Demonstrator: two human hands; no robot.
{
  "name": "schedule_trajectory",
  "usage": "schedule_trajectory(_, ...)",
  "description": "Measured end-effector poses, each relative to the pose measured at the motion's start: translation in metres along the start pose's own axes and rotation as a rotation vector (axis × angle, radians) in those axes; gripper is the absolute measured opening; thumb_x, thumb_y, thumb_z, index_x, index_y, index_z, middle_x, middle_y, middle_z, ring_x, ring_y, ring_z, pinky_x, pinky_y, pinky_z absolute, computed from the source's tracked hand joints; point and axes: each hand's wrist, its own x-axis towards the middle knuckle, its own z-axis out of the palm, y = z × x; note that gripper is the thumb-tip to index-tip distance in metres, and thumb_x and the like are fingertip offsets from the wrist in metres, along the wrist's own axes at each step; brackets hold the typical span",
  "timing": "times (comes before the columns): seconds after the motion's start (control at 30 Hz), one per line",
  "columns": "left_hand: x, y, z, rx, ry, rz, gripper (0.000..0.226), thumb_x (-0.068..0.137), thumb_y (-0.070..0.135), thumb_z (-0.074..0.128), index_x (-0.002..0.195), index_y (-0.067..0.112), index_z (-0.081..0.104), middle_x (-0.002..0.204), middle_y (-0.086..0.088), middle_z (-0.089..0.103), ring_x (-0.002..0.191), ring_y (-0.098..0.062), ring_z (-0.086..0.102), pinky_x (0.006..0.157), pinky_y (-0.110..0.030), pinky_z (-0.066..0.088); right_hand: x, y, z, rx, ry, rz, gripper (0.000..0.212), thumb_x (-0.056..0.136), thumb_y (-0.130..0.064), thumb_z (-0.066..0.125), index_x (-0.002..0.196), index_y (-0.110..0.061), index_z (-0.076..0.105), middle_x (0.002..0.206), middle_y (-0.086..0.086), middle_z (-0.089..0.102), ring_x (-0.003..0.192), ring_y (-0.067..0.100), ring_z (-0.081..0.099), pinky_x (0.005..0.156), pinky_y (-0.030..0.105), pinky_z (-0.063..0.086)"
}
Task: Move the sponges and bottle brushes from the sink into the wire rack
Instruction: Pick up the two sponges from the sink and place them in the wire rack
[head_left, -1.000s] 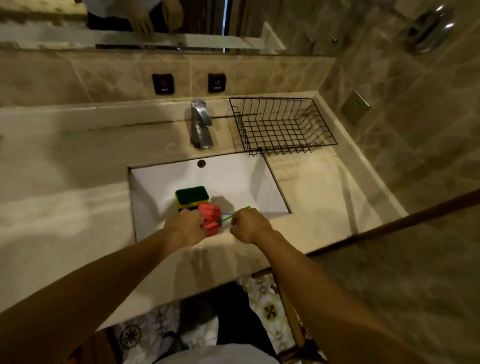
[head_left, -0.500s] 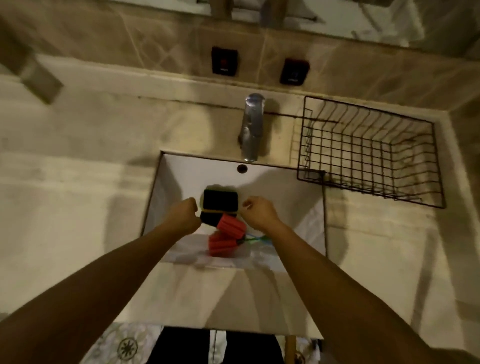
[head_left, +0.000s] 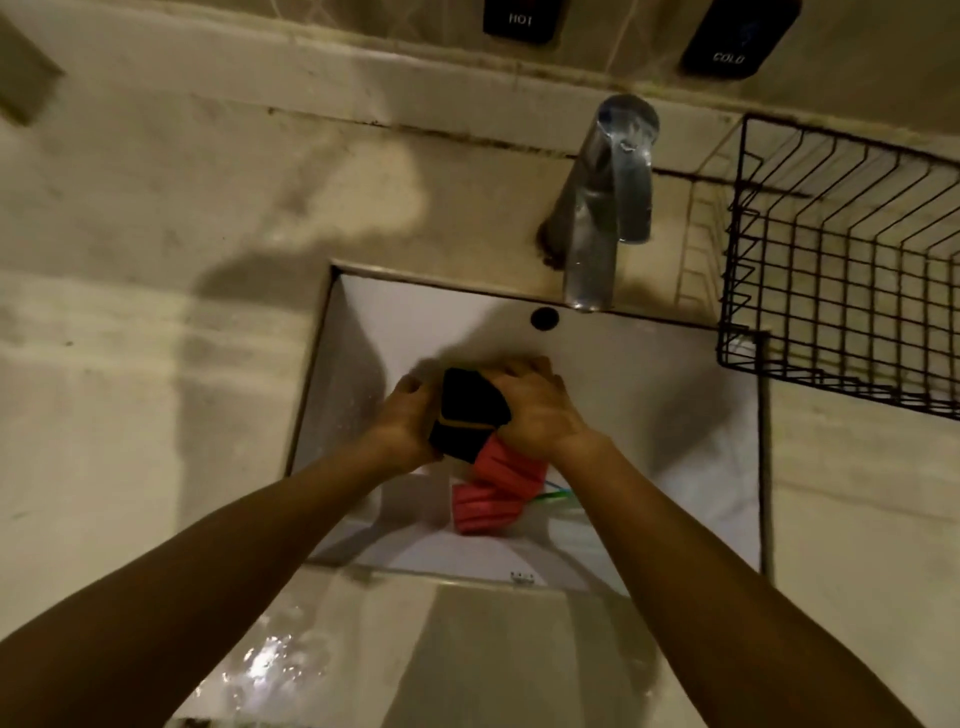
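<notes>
A dark scouring sponge (head_left: 470, 410) is clasped over the sink (head_left: 649, 395) between the left hand (head_left: 402, 423) and right hand (head_left: 537, 410); red bottle brush heads (head_left: 493, 488) are seen just below the grip; the wire rack (head_left: 841, 270) is seen well up-right on the surface (head_left: 130, 338).

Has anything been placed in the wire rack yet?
No, the wire rack shows only bare wires, while the sponge and red bottle brushes are in the sink.

Both hands (head_left: 535, 410) now around the sponge (head_left: 470, 410)
</notes>
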Motion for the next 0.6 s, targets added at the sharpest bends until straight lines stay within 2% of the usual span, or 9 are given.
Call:
schedule_trajectory(0.03,0.001,-0.004,-0.005,0.198,-0.072,0.084,0.012,0.08,0.036,0.069,0.079,0.047,0.064,0.068,0.022,0.064,0.066,0.005,0.059,0.059,-0.013,0.048,0.0,0.002,0.001,-0.022,-0.023,0.0,0.07,0.075,-0.019,0.062,0.141,-0.032,0.04,0.145,0.006,0.045,0.133,0.038,0.033,0.107,0.047,0.039)
schedule_trajectory(0.07,0.0,-0.012,-0.012,0.419,-0.185,0.122,0.03,0.071,0.032,0.077,0.084,0.052,0.06,0.083,0.025,0.057,0.075,0.011,0.053,0.069,-0.004,0.039,-0.002,0.004,0.002,-0.018,-0.033,0.004,0.074,0.075,-0.016,0.063,0.143,-0.031,0.038,0.147,0.006,0.043,0.134,0.038,0.033,0.107,0.048,0.039)
schedule_trajectory(0.1,0.001,-0.017,-0.012,0.496,-0.216,0.054,0.048,0.065,0.028,0.082,0.098,0.051,0.056,0.101,0.025,0.051,0.087,0.006,0.052,0.074,-0.005,0.035,-0.004,0.007,0.003,0.008,-0.023,0.01,0.074,0.076,-0.015,0.063,0.143,-0.029,0.038,0.148,0.007,0.043,0.135,0.038,0.034,0.108,0.048,0.039)
schedule_trajectory(0.13,0.001,-0.024,-0.012,0.506,-0.184,0.024,0.06,0.063,0.026,0.083,0.113,0.044,0.055,0.115,0.012,0.051,0.098,-0.006,0.053,0.081,-0.014,0.038,-0.007,0.009,0.005,0.039,0.002,0.019,0.072,0.077,-0.014,0.063,0.143,-0.028,0.039,0.148,0.008,0.043,0.134,0.038,0.035,0.108,0.048,0.04)
schedule_trajectory(0.2,-0.001,-0.028,-0.011,0.503,-0.108,0.059,0.063,0.063,0.028,0.083,0.119,0.027,0.055,0.119,-0.008,0.051,0.101,-0.027,0.056,0.084,-0.032,0.046,-0.014,0.014,0.005,0.073,0.06,0.038,0.068,0.078,-0.013,0.062,0.142,-0.026,0.042,0.145,0.01,0.046,0.13,0.039,0.038,0.106,0.047,0.043)
schedule_trajectory(0.27,-0.005,-0.022,-0.018,0.51,-0.062,0.149,0.049,0.065,0.03,0.082,0.108,0.026,0.06,0.109,-0.005,0.049,0.086,-0.026,0.057,0.076,-0.033,0.05,-0.021,0.018,0.0,0.08,0.09,0.051,0.066,0.078,-0.012,0.062,0.14,-0.024,0.045,0.139,0.013,0.051,0.122,0.04,0.042,0.099,0.048,0.047)
schedule_trajectory(0.33,-0.007,-0.016,-0.027,0.526,-0.079,0.17,0.045,0.068,0.03,0.08,0.107,0.029,0.058,0.113,-0.001,0.046,0.08,-0.02,0.053,0.073,-0.033,0.05,-0.03,0.021,-0.009,0.059,0.095,0.055,0.061,0.079,-0.017,0.064,0.137,-0.021,0.048,0.13,0.017,0.055,0.113,0.041,0.047,0.091,0.049,0.051)
schedule_trajectory(0.5,-0.005,0.006,-0.017,0.674,-0.248,0.146,0.093,0.071,0.018,0.078,0.144,0.032,0.023,0.148,-0.006,0.026,0.109,-0.029,0.054,0.082,-0.034,0.051,-0.054,0.029,-0.019,0.077,0.123,0.09,0.043,0.082,-0.024,0.06,0.123,-0.012,0.059,0.113,0.018,0.062,0.1,0.039,0.056,0.083,0.046,0.05)
schedule_trajectory(0.6,0.001,0.014,-0.004,0.922,-0.218,0.185,0.09,0.075,0.017,0.073,0.144,0.038,0.019,0.147,-0.009,0.023,0.112,-0.03,0.052,0.085,-0.04,0.054,-0.062,0.041,-0.016,0.092,0.151,0.118,0.046,0.081,-0.019,0.06,0.126,-0.012,0.057,0.113,0.018,0.062,0.1,0.037,0.056,0.082,0.046,0.05)
